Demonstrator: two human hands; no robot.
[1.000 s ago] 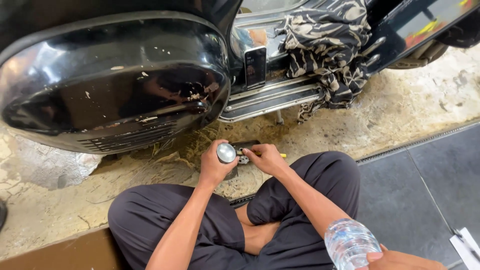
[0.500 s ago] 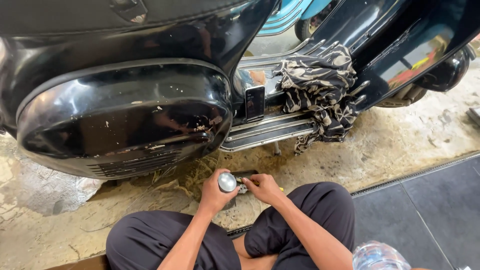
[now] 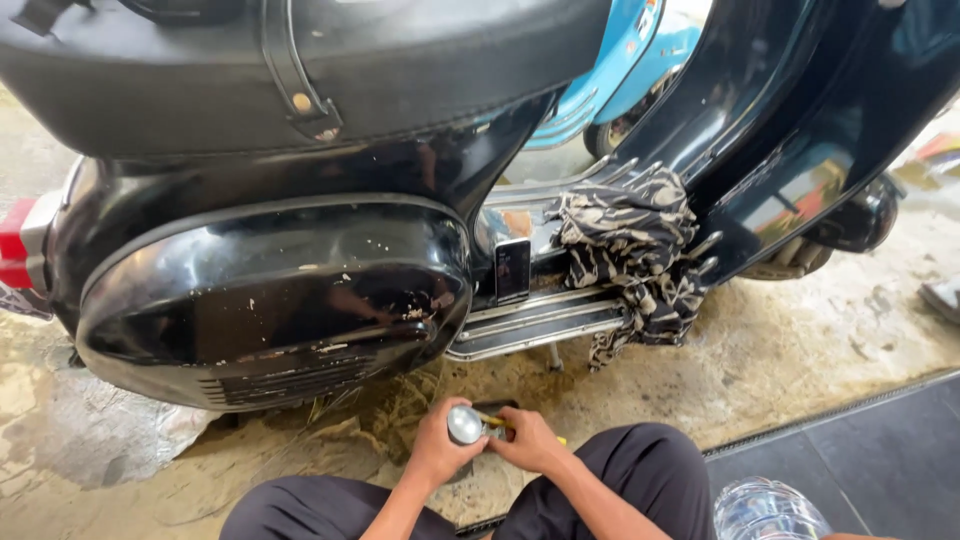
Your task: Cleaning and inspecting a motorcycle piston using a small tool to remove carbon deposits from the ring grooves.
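Nearest, at 5 o'clock low in view: a clear plastic bottle (image 3: 765, 508) by my right knee, well apart from both hands.

My left hand (image 3: 437, 455) is clamped around a small can whose round silver top (image 3: 465, 425) faces up toward the camera. The can's long axis therefore runs roughly straight at me, slightly tilted. Only the top shows; the body is hidden in my fist.

My right hand (image 3: 528, 443) sits just beside it at 3 o'clock, fingertips closed on a small yellow and dark piece (image 3: 495, 421) that touches the can's top edge. I can't tell what the piece is, too small and half covered. Its long axis runs 9 to 3, pointing from the can toward my right hand.

Key relation: both hands meet over my lap, the can at 9 o'clock from my right hand. The left hand is the holder, the right hand works at the rim. Both are equally near the can.

Beyond the hands at 12 o'clock: wet, dirty concrete floor (image 3: 800, 350), then the black scooter. Its rounded side panel (image 3: 270, 300) lies at 11 o'clock, the ribbed footboard (image 3: 540, 320) at 12, a striped rag (image 3: 630, 255) draped at 1 o'clock. Black seat (image 3: 300, 60) farthest up; a blue scooter (image 3: 625, 60) behind.
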